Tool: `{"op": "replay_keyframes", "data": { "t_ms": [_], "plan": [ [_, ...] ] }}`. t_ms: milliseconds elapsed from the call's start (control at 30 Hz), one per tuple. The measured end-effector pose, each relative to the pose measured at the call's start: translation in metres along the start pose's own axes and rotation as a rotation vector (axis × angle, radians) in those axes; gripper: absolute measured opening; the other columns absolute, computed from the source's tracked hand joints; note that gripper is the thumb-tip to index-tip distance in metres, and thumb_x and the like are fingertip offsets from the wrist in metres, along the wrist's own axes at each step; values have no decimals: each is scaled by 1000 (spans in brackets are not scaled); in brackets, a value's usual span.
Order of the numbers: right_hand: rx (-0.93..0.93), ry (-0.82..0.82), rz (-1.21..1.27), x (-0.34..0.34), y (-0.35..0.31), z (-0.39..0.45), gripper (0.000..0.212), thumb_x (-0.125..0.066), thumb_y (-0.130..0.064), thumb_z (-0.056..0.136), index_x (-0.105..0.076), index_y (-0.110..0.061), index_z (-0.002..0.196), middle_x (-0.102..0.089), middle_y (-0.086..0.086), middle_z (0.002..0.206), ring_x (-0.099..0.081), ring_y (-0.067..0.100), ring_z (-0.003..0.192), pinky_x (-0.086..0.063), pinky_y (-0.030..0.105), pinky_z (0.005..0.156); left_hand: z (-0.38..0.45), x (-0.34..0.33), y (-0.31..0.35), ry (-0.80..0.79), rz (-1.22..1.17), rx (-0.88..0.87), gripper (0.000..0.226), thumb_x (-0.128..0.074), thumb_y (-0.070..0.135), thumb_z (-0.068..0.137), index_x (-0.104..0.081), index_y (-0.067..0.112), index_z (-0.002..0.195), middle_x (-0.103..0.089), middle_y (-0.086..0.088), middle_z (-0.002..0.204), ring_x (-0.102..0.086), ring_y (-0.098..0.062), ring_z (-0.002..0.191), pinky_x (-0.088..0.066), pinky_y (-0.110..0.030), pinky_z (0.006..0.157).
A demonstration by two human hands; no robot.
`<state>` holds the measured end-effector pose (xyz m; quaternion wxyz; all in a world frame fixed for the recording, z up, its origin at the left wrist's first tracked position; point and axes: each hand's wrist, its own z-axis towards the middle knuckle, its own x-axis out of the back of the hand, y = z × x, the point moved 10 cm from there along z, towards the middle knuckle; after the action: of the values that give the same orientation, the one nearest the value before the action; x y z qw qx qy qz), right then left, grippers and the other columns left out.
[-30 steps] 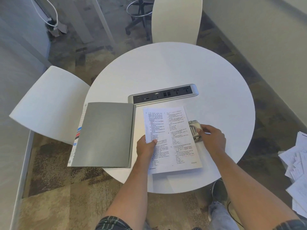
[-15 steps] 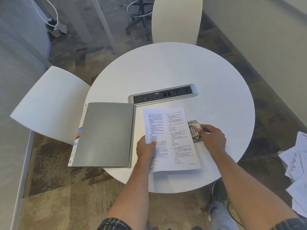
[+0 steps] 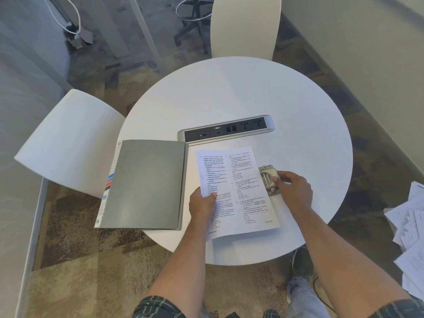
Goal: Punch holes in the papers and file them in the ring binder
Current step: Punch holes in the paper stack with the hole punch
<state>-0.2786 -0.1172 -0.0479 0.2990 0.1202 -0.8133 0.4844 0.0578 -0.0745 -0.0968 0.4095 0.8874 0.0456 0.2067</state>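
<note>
A printed paper sheet (image 3: pixel 238 189) lies on the round white table (image 3: pixel 252 95), near its front edge. My left hand (image 3: pixel 203 204) pinches the sheet's left edge, thumb on top. The sheet's right edge is slid into a small metal hole punch (image 3: pixel 268 179). My right hand (image 3: pixel 293 189) rests on the punch, fingers pressing its top. A grey ring binder (image 3: pixel 146 183) lies closed to the left, partly overhanging the table edge, with coloured tabs on its left side.
A silver power and socket strip (image 3: pixel 226 130) is set into the table behind the sheet. White chairs stand at the left (image 3: pixel 68 141) and the far side (image 3: pixel 245 26). Several loose papers (image 3: pixel 410 235) lie on the floor at the right.
The sheet has shifted slightly, its near end drawn a little toward the table. Both hands stay where they were.
</note>
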Motion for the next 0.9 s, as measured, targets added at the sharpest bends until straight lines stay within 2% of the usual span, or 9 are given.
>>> {"op": "replay_keyframes", "data": {
  "t_ms": [67,233,333,400,500,667,900],
  "plan": [
    [3,1,-7,0,-1,0,27,-69,-40,92,-75,-31,117,-77,-11,109,-70,15,98,-46,30,78,1,0,1,9,19,-4,15,-71,20,92,-69,22,107,-75,4,101,-73,-19,87,-60,-34,75],
    [-18,9,-54,1,-3,0,23,-69,-38,91,-76,-29,111,-77,-11,106,-65,15,87,-43,29,74,2,-2,4,11,44,-10,15,-71,24,90,-70,24,105,-76,4,102,-74,-21,88,-62,-41,82],
    [-52,14,-73,1,-2,-1,17,-68,-39,89,-75,-28,101,-77,-12,102,-66,16,83,-42,29,67,1,-5,10,11,71,-38,14,-70,23,93,-68,22,107,-74,5,102,-72,-19,87,-57,-31,71],
    [-65,19,-80,0,-1,-1,15,-67,-38,88,-75,-28,97,-77,-13,99,-66,17,81,-41,28,64,1,-7,14,8,87,-42,13,-70,23,94,-67,23,106,-73,4,101,-72,-19,87,-56,-30,69],
    [-54,29,-116,0,-3,0,15,-64,-38,91,-74,-28,96,-74,-13,97,-64,20,82,-41,29,68,2,-10,18,7,125,-50,11,-69,23,93,-66,24,105,-74,4,101,-72,-20,87,-57,-33,74],
    [-83,7,-135,-1,-2,2,16,-63,-38,92,-71,-25,88,-71,-10,86,-64,23,82,-43,30,70,2,-8,30,10,182,-121,8,-66,23,96,-62,24,103,-68,8,95,-67,-17,83,-47,-25,61],
    [-143,-72,-53,-1,4,10,15,-70,-37,88,-72,-24,80,-70,-10,75,-67,20,80,-46,30,67,4,0,31,46,223,-150,10,-64,25,95,-65,23,104,-73,5,97,-70,-18,84,-56,-33,71]
  ]
}}
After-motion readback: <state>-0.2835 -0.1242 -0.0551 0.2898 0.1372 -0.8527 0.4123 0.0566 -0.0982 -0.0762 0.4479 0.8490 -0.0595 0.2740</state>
